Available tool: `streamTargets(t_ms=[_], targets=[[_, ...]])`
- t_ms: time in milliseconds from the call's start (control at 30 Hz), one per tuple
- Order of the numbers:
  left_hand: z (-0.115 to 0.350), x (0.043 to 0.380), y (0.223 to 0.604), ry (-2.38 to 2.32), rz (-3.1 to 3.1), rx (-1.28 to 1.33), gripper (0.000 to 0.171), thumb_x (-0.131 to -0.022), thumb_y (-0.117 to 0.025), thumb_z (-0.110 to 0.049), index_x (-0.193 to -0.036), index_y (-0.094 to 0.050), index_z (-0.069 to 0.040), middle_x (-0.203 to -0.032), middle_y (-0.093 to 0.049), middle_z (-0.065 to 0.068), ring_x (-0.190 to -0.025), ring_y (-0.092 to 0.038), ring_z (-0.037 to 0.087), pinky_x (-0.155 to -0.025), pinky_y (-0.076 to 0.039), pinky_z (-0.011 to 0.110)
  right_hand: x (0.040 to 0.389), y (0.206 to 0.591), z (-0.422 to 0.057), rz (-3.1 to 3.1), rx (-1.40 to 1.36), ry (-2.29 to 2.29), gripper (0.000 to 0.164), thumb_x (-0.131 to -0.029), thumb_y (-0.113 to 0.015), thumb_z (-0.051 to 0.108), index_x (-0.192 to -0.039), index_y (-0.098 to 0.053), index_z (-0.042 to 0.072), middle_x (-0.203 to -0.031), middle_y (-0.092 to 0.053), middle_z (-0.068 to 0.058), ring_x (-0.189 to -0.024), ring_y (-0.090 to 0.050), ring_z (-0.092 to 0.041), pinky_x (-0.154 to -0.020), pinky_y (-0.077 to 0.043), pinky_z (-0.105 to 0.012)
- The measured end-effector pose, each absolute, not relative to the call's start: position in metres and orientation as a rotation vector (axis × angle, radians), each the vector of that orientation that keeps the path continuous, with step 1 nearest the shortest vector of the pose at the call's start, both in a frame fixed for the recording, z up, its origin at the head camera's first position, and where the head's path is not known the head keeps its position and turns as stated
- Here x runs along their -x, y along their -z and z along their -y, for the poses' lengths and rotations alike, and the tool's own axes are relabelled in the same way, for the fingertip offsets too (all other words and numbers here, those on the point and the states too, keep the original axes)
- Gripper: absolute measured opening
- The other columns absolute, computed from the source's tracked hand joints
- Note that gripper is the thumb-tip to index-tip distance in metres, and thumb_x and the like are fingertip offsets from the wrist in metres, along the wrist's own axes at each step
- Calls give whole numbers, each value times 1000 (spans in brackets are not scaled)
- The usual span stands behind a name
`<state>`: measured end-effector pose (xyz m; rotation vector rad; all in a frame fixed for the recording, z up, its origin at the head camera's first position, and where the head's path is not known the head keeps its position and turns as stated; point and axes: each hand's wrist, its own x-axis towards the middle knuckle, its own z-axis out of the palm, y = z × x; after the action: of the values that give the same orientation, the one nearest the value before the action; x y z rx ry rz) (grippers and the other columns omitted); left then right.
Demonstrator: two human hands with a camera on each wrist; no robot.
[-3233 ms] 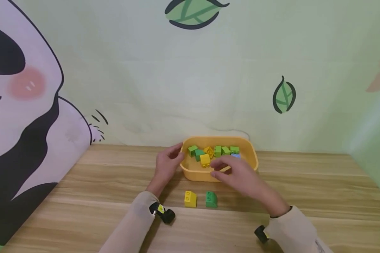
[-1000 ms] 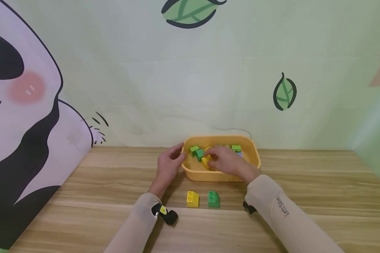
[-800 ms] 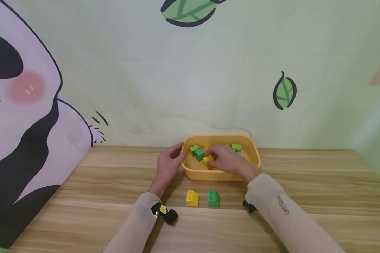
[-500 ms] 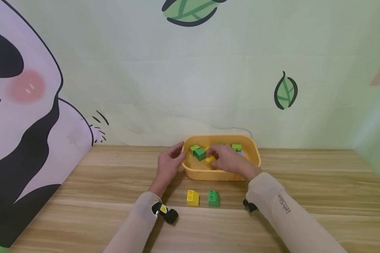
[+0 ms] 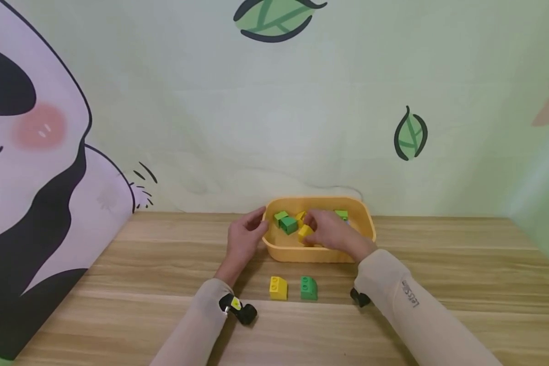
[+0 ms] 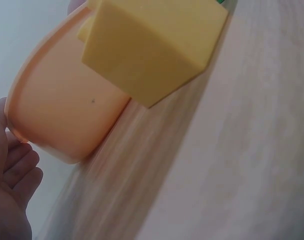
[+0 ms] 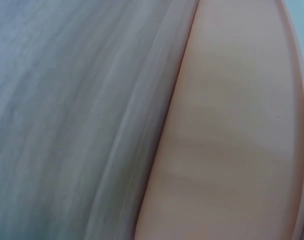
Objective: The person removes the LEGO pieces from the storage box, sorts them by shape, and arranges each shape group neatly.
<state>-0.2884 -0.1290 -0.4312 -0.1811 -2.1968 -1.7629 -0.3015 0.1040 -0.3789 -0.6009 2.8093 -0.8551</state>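
Observation:
A yellow-orange plastic bin (image 5: 297, 254) stands on the wooden table against the backdrop, with several toy blocks inside. My left hand (image 5: 244, 239) holds the bin's left end, thumb at the rim; in the left wrist view the left hand's fingers (image 6: 22, 167) curl against its outside. Reaching over the front rim, my right hand (image 5: 331, 231) pinches a yellow block (image 5: 304, 233) low inside the bin. Left of it lie a dark green block (image 5: 288, 224) and a light green block (image 5: 280, 217). Another yellow block (image 5: 300, 217) sits behind. My right hand hides other blocks.
In front of the bin, a yellow sloped block (image 5: 278, 288) and a green curved block (image 5: 308, 288) stand side by side on the table (image 5: 164, 264). Behind, a printed cloth backdrop (image 5: 201, 127) rises at the table's back edge.
My right hand has moved left into the bin and taken hold of the yellow block, which has turned and shifted slightly right. My left hand stays at the bin.

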Motion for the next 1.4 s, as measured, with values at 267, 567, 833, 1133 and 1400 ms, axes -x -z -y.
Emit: streamTargets(t_ms=[267, 567, 833, 1133, 1400], targets=[[129, 289, 432, 1769, 2189, 181, 40, -96, -71, -2, -136, -70, 1, -127, -73, 20, -118, -69, 34, -102, -57, 42, 298, 377, -105, -2841, 573, 968, 39, -96, -79, 14, -128, -62, 0, -113, -68, -11, -103, -63, -27, -94, -57, -42], [129, 288, 433, 1759, 2199, 177, 40, -97, -71, -5, -137, -70, 1, -129, -72, 20, -119, -69, 35, -103, -56, 44, 284, 370, -112, -2832, 628, 1171, 42, -98, -77, 15, -135, -64, -1, -120, -70, -13, -112, -64, -30, -99, -56, -46], [129, 290, 433, 1753, 2204, 174, 40, -97, -71, -4, -137, -70, 0, -128, -73, 19, -118, -69, 33, -102, -56, 43, 264, 363, -114, -2831, 681, 1332, 40, -97, -80, 19, -132, -67, 2, -118, -72, -9, -110, -67, -27, -96, -59, -43], [129, 290, 432, 1737, 2210, 168, 41, -96, -72, -4, -136, -70, 0, -127, -74, 19, -117, -69, 33, -101, -57, 42, 239, 356, -116, -2790, 706, 1407, 40, -97, -80, 20, -132, -67, 5, -118, -72, -6, -107, -67, -24, -94, -61, -40], [129, 289, 432, 1751, 2209, 167, 41, -96, -72, -5, -137, -70, 0, -128, -73, 19, -119, -69, 32, -101, -57, 41, 216, 345, -121, -2741, 704, 1427, 42, -96, -81, 24, -131, -68, 6, -117, -72, -4, -107, -66, -23, -95, -60, -41]])
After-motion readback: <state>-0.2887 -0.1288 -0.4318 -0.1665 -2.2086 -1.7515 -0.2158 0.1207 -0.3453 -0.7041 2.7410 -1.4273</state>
